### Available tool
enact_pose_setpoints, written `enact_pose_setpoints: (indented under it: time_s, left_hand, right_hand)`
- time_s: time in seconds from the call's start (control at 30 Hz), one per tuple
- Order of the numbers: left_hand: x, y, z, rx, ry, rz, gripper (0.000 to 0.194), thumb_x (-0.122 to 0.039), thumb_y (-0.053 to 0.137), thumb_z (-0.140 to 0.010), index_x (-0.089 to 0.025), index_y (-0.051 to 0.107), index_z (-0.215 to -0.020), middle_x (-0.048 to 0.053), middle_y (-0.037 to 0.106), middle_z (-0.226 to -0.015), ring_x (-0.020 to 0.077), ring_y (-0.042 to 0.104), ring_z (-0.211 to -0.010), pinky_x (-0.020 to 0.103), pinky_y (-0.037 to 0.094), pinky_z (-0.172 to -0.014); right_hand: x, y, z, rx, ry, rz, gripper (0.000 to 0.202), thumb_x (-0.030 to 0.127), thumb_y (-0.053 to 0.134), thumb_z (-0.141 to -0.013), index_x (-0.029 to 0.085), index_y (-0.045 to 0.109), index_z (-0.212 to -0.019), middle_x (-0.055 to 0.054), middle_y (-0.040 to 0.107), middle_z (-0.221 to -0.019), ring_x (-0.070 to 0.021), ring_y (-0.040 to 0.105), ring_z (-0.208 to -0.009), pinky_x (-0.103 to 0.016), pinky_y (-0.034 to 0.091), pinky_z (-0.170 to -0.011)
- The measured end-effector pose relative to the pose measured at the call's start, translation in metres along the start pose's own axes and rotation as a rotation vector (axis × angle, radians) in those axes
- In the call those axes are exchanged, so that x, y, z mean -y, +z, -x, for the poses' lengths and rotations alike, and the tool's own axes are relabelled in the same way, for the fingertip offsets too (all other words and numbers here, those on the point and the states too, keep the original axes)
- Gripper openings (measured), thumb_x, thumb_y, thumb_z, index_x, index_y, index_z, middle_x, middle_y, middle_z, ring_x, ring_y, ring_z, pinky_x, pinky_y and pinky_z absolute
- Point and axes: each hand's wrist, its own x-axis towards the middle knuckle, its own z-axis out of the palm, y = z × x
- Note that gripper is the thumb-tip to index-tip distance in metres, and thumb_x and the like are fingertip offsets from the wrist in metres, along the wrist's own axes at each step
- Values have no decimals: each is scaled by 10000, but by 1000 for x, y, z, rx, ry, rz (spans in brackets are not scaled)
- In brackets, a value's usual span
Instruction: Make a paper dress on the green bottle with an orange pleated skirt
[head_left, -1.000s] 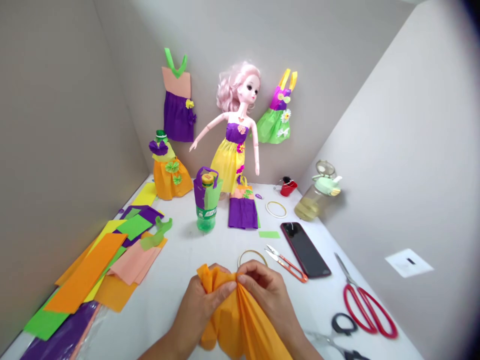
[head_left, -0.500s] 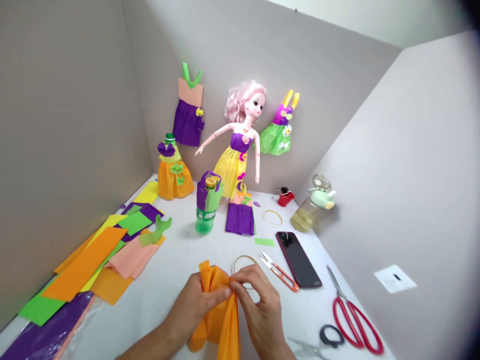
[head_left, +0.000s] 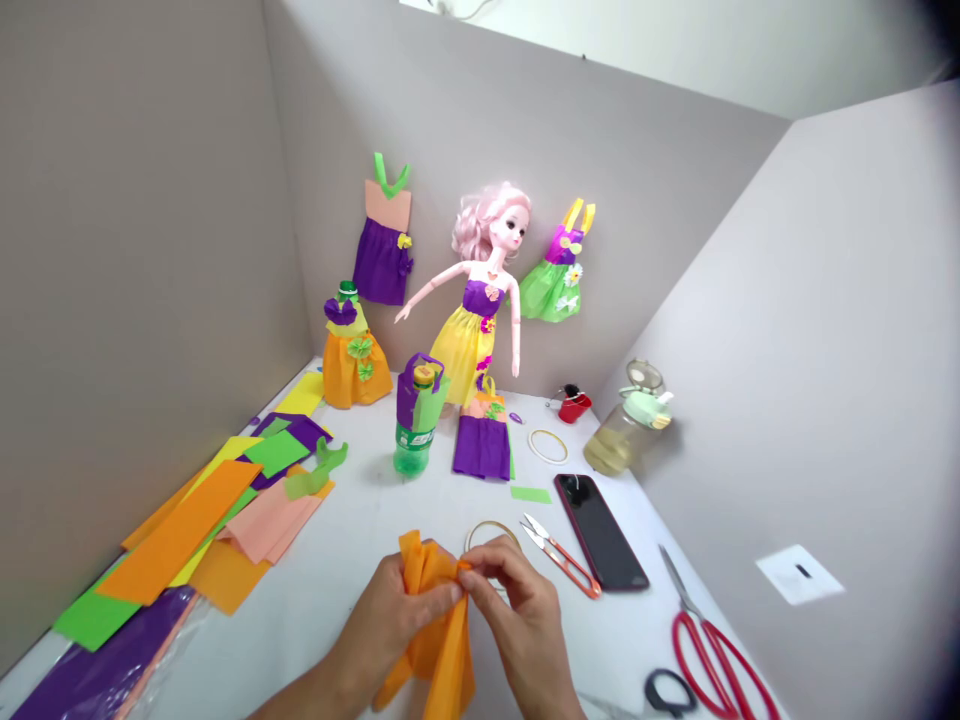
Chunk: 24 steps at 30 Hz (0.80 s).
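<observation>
An orange piece of fabric [head_left: 439,645] is gathered between my two hands low in the middle of the view, its lower folds hanging down. My left hand [head_left: 401,610] is closed on it, thumb pressed on the gathers. With thumb and fingertips, my right hand [head_left: 514,600] pinches the upper edge of the same fabric. Whether a needle or thread is in that pinch is too small to make out. A gold ring [head_left: 491,530] lies partly hidden behind my right hand. Orange-handled thread snips [head_left: 559,555] lie just right of it.
Colored fabric pieces [head_left: 187,520] lie piled on the left. A green bottle [head_left: 411,455] and a dressed doll [head_left: 487,290] stand behind my hands. A phone [head_left: 600,530], a drink bottle [head_left: 619,440], red scissors [head_left: 712,650] and a black-handled tool [head_left: 670,692] are on the right.
The view has tilted up slightly, so things sit lower in it. Both hands keep hold of the orange fabric, with a small fold now showing at the right fingertips.
</observation>
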Motion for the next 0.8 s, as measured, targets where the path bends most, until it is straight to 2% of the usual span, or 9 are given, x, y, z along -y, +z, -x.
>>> enact_pose_setpoints:
  time_s: [0.17,0.37,0.5,0.63,0.8]
  left_hand:
    - [-6,2,3,-26,31,-22,342,-391,823,-665,-149,590,-728,-35,503,-641,121,484,-630,215,389,-593]
    - [-7,3,4,6,61,-89,355,-444,768,-721,-149,570,-725,-41,462,-630,115,442,-613,220,364,-583]
    - [-7,4,3,-18,35,-93,387,-456,783,-695,-155,539,-695,-46,435,-629,114,426,-614,220,363,-579]
    - [-5,2,1,-41,29,-68,386,-424,823,-653,-150,552,-686,-43,455,-626,113,439,-616,213,373,-576]
    - [-1,-1,2,9,81,-31,313,-384,799,-708,-154,587,-718,-30,512,-648,112,477,-619,208,392,-584]
  right_hand:
    - [2,0,-1,41,32,-21,23,231,710,-790,213,709,-775,-7,584,-765,-185,566,-782,-298,436,-744]
    - [1,-7,-1,112,-46,23,126,210,651,-851,204,656,-726,-8,574,-767,-173,550,-785,-284,414,-733]
    - [-2,-8,-3,133,-7,-25,120,249,653,-852,202,649,-741,-10,564,-786,-171,544,-784,-281,411,-723]
    - [-4,-6,-4,130,48,-102,73,258,703,-800,205,677,-757,-10,564,-791,-176,548,-782,-283,412,-715]
    - [-3,-6,-2,135,28,-115,91,292,706,-807,213,697,-762,-17,566,-799,-181,551,-791,-287,407,-712]
